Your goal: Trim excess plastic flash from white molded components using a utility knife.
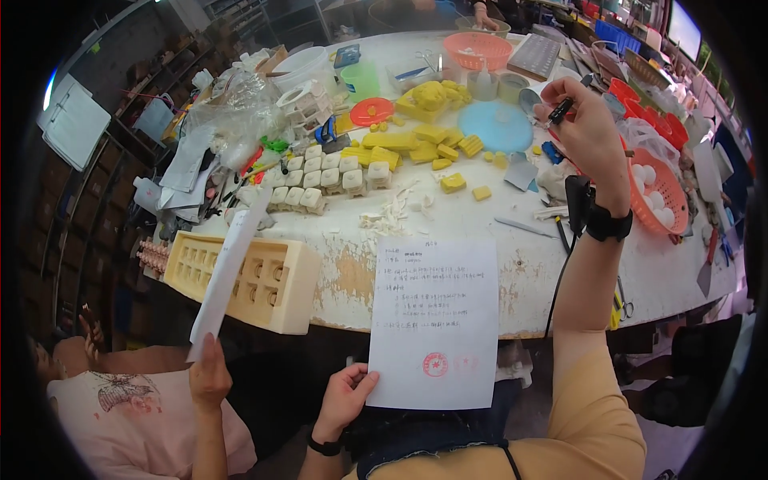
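My left hand (pixel 342 402) grips the lower left corner of a white sheet of paper (pixel 436 292), thumb on top. Handwritten lines and two red round stamps mark the sheet, one of them faint. It lies partly over the table's front edge, its lower part hanging above my lap. At the upper right my right hand (pixel 578 120) is raised over the table, closed around a slim black pen (pixel 562 110). Part of the pen is hidden by the fingers. A black band is on each wrist.
At left another person's hand (pixel 210 378) holds folded white papers (pixel 224 280) over a cream mould (pixel 292 280). White cast blocks (pixel 330 178), yellow clay pieces (pixel 428 148), a blue disc (pixel 494 126) and an orange basket of white balls (pixel 660 192) stand on the worn table (pixel 352 272).
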`<state>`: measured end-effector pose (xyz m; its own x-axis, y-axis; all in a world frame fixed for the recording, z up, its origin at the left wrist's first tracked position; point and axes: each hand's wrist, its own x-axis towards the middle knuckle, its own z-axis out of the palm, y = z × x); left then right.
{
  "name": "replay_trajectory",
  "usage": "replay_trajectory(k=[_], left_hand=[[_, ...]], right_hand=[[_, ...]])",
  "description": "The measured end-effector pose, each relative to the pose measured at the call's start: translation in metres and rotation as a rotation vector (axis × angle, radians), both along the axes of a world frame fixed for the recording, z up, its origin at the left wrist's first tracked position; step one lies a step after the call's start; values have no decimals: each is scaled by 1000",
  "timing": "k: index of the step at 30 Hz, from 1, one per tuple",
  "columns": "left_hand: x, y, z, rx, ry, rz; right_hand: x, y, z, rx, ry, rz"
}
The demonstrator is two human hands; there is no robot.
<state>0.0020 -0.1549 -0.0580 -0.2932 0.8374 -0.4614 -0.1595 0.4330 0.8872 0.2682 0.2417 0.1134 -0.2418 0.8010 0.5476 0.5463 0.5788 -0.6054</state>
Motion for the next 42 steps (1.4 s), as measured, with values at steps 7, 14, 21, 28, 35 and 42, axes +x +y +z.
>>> replay_trajectory(k=[7, 14, 21, 28, 35, 42], left_hand=[[1, 20, 8, 38, 15, -1], [3, 13, -3, 96, 161, 45], [0, 10, -5, 148, 180, 99], [-7, 5, -15, 200, 150, 227], [-10, 1, -14, 175, 181, 265], [-11, 1, -15, 186, 172, 290]], right_hand=[[5, 4, -2, 28, 16, 5], [1, -5, 4, -12, -29, -17], [2, 3, -1, 36, -18, 10], [2, 3, -2, 25, 22, 24], [0, 2, 0, -26, -1, 15], [-1, -1, 3, -52, -20, 2]])
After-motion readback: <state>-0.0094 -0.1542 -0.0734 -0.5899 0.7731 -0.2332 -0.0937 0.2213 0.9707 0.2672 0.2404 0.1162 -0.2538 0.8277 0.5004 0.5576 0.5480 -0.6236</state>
